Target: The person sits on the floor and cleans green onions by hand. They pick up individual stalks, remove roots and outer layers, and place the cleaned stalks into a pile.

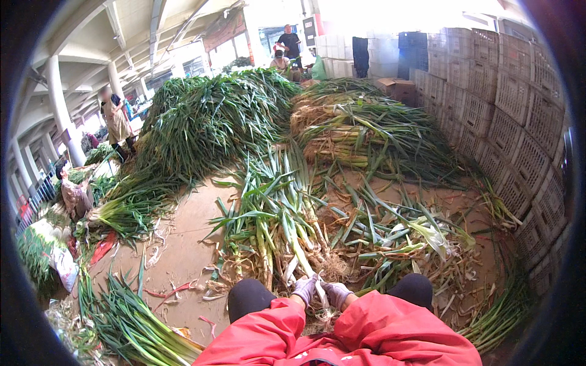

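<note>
My left hand [304,290], in a pale glove, grips the white lower stem of a green onion stalk [300,256] between my knees. Close on its right, my right hand [336,294], gloved too, holds a peeled-back strip or the stem near the roots; which of these is unclear. The stalk's roots point towards me and its green leaves away. Just beyond my hands lies a loose bunch of untrimmed green onions [263,228] with brown roots and dry outer leaves. Stripped leaves [389,238] are heaped to the right.
Large piles of green onions [215,110] stand ahead, with root-end bundles [339,142] beside them. Stacked plastic crates [512,110] line the right side. Another bunch [137,320] lies at lower left. Several people are farther off, one standing [115,119] by a column at left.
</note>
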